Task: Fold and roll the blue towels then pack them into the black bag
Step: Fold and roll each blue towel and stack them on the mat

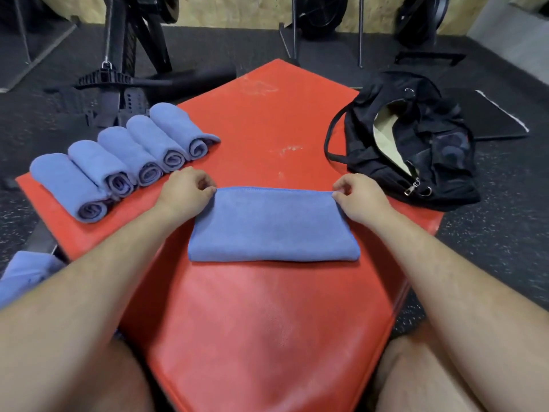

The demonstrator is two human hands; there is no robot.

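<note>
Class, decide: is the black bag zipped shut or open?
Open: the black bag gapes along its top, showing pale lining inside.

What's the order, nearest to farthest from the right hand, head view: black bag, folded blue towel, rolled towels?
1. folded blue towel, pinched by the right hand at its far corner.
2. black bag, to the hand's right.
3. rolled towels, across on the left.

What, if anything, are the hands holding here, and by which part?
The folded blue towel: the left hand pinches its far left corner, the right hand its far right corner.
</note>
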